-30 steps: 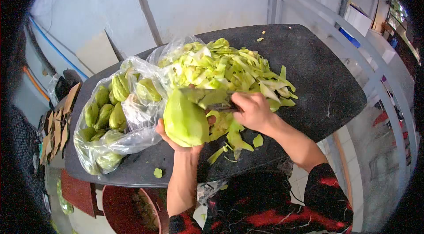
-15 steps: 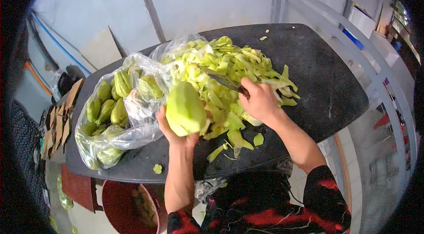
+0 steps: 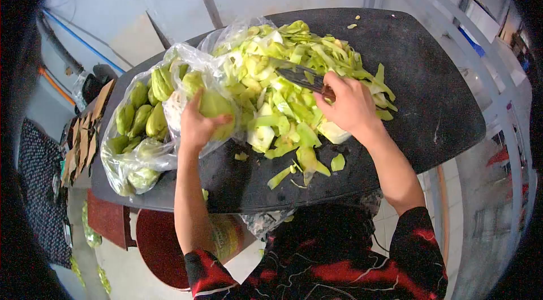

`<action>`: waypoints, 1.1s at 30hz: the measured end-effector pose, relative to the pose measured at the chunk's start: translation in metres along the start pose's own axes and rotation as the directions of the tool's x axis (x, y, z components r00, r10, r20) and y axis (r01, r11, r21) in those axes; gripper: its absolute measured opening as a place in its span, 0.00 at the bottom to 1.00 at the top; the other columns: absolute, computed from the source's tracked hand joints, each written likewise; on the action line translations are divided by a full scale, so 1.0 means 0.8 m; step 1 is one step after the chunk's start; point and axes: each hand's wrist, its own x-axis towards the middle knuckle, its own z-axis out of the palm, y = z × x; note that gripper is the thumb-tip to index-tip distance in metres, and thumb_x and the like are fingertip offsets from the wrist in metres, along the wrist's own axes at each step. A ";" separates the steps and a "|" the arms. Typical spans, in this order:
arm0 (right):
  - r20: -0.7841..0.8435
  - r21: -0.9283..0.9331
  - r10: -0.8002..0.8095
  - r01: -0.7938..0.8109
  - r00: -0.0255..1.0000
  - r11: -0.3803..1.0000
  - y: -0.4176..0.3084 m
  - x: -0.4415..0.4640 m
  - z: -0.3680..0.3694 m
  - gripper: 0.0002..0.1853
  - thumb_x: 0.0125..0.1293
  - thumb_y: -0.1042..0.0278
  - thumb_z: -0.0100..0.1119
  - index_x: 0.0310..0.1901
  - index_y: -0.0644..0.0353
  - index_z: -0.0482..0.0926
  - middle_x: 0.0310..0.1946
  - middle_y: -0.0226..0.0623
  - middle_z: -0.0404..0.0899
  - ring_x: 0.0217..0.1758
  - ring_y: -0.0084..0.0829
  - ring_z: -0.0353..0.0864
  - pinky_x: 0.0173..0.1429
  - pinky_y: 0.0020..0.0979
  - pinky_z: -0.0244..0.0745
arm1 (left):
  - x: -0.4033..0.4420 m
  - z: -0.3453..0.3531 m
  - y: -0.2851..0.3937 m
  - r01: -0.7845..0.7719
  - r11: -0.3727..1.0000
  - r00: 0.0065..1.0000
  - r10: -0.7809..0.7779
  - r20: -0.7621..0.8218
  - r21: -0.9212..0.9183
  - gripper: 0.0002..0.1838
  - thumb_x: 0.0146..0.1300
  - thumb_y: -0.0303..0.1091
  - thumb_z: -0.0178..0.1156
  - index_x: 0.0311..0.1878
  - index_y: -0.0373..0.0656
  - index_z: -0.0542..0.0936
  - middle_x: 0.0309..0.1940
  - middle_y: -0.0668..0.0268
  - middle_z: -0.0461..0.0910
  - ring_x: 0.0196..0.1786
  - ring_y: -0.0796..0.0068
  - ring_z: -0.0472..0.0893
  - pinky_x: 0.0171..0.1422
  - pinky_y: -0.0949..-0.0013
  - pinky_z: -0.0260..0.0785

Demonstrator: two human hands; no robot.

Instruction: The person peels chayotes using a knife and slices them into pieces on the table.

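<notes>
My left hand (image 3: 195, 124) is at the right side of the clear plastic bag (image 3: 133, 178), its thumb and fingers around a pale green peeled chayote (image 3: 216, 106). Several unpeeled chayotes (image 3: 156, 121) lie inside the bag. In my right hand (image 3: 352, 105) is the handle of a dark-bladed knife (image 3: 298, 76), which points left over the heap of peels (image 3: 294, 124). A bit of green shows against the blade. My right fingers are wrapped around the handle, and the palm side is hidden.
Everything lies on a dark table (image 3: 430, 96) with rounded corners. Below its front edge stands a dark red bucket (image 3: 155, 255), with a reddish-brown stool (image 3: 107, 216) beside it. A grey metal railing (image 3: 506, 113) runs along the right. Torn cardboard (image 3: 87, 133) is stacked at left.
My left hand has carried the peeled chayote left to the plastic bag. My right hand, still holding the knife, has shifted slightly right and up over the peels. The view has shifted slightly.
</notes>
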 end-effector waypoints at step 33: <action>0.007 -0.262 -0.470 0.455 0.883 0.851 0.028 0.008 0.012 0.11 0.52 0.67 0.60 0.37 0.61 0.80 0.26 0.29 0.71 0.32 0.30 0.75 0.33 0.31 0.71 | -0.009 0.122 0.127 -0.551 0.642 0.812 0.559 0.167 0.533 0.43 0.43 0.28 0.63 0.67 0.74 0.71 0.73 0.56 0.58 0.70 0.49 0.60 0.71 0.40 0.46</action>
